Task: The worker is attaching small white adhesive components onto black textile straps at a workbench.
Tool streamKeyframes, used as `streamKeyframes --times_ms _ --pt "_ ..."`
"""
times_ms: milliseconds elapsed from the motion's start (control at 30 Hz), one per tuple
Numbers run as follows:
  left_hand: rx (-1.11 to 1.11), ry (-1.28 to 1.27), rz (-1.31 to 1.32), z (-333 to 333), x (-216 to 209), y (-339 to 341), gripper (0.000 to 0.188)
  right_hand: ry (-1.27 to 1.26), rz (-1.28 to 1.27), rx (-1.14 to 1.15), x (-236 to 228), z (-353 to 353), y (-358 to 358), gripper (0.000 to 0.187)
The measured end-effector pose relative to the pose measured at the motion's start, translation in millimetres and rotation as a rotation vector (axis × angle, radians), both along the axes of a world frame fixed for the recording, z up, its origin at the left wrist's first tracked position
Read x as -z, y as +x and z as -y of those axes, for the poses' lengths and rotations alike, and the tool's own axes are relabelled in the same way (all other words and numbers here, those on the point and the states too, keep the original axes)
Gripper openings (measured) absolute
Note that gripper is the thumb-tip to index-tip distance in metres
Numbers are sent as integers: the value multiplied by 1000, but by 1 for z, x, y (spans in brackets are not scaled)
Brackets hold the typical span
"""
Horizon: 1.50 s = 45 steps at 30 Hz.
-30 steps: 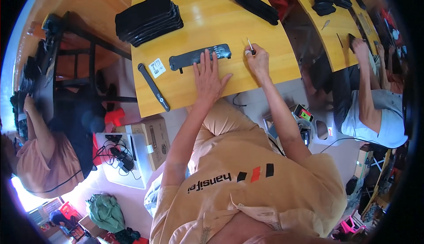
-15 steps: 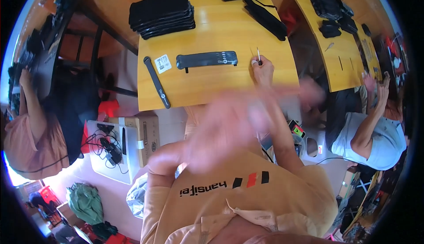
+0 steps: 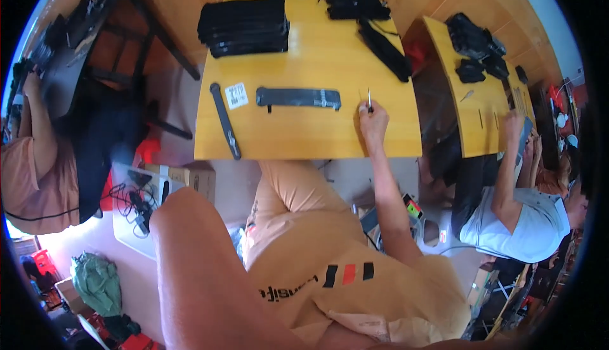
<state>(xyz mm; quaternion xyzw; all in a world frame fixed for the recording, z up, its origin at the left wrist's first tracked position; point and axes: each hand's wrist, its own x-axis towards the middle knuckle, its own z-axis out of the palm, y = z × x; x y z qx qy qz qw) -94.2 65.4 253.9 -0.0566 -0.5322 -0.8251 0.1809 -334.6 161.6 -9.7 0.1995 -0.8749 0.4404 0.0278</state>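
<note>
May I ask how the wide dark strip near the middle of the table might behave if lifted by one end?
The wide dark strip looks thin, so it is probably light. Its long shape suggests it may sag from one end. Lying flat on the table, it seems unlikely to roll.

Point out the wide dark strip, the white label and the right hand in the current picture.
Wide dark strip (image 3: 298, 97): head view, middle of its upper face.
White label (image 3: 236, 96): head view, centre of its printed face.
Right hand (image 3: 375, 122): head view, back of the hand.
</note>
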Motion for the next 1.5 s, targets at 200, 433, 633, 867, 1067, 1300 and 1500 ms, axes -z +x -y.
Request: streamKeyframes --times_ms 200,433,633,867,1067,1300,1500 --pt "-25 -79 9 3 -1 -13 41 -24 56 72 0 9 6 11" --pt "-118 -160 56 8 2 -22 41 -26 42 38 -8 6 6 11" --pt "-226 -218 120 14 10 -21 41 -32 25 46 -6 9 7 11" --pt "-336 -284 184 24 25 -25 41 14 45 55 -10 8 7 9" --pt "-454 -356 241 35 36 -23 41 44 26 71 -11 7 9 9" --pt "-742 -402 388 52 66 12 41 20 0 34 -8 11 11 11" --pt "-1002 -500 805 84 147 61 31 65 -26 47 -9 9 9 11"
